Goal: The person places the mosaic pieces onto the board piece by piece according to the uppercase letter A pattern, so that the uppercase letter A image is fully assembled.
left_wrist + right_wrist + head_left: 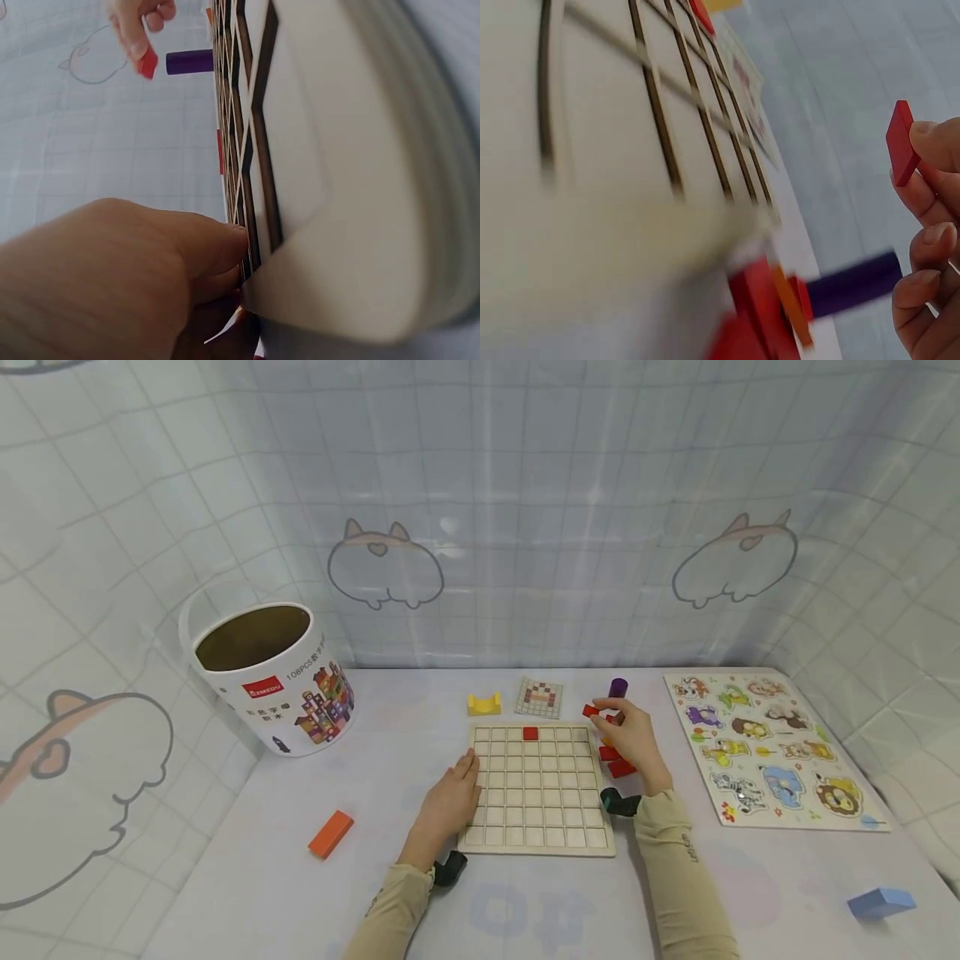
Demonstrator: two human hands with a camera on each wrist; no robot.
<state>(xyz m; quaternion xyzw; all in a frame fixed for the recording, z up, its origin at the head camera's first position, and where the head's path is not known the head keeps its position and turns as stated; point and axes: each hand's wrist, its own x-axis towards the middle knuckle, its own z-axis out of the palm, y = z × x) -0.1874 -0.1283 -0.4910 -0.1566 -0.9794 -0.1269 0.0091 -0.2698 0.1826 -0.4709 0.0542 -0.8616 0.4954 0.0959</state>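
Observation:
A square wooden grid board (536, 850) lies flat on the table, with one red tile (531, 733) in its top row. Along the board's left edge rests my left hand (448, 797), fingers extended; in the left wrist view the thumb (217, 244) touches the board's grid. Above the board's upper right corner, my right hand (628, 735) pinches a red square tile (902, 144) between thumb and finger. The held tile is clear of the board. Below that hand, red blocks (621, 768) and an orange piece lie beside the board, partly hidden.
A purple cylinder (618, 687), a pattern card (539, 698) and a yellow arch block (484, 704) sit behind the board. At left stand a white bucket (300, 710) and an orange block (331, 835). An animal puzzle (772, 752) and a blue block (881, 903) are at right.

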